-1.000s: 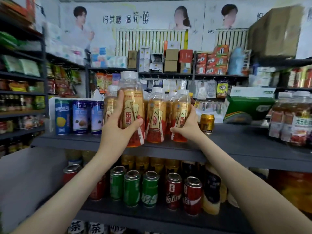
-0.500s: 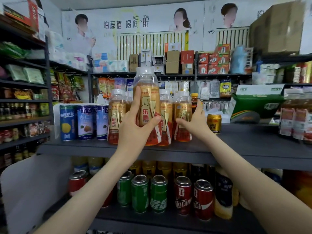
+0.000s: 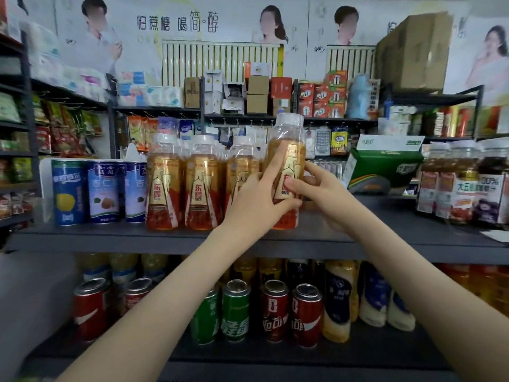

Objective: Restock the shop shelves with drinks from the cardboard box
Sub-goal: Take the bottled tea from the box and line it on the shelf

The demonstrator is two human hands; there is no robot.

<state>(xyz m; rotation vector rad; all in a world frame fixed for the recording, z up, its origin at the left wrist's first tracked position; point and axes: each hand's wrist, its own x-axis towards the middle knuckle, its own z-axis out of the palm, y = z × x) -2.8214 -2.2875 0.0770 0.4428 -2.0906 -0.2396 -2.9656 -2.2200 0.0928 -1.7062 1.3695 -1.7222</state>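
Amber plastic drink bottle with white cap and gold-red label (image 3: 289, 150) sits at the right end of the matching bottle row (image 3: 202, 188), near the dark grey shelf's front edge (image 3: 110, 238). Your left hand (image 3: 256, 199) wraps it; your right hand (image 3: 327, 197) pinches its side. Placement is in hand. Next, seat it flush and let go.

Before you, the dark grey shelf (image 3: 110, 238) carries three blue cans (image 3: 103, 191) at its left, with a row of golden drink bottles (image 3: 164, 186) standing just beside them. Far to your right stand labelled jars (image 3: 454, 186), and a green box (image 3: 382, 166) sits toward the back.
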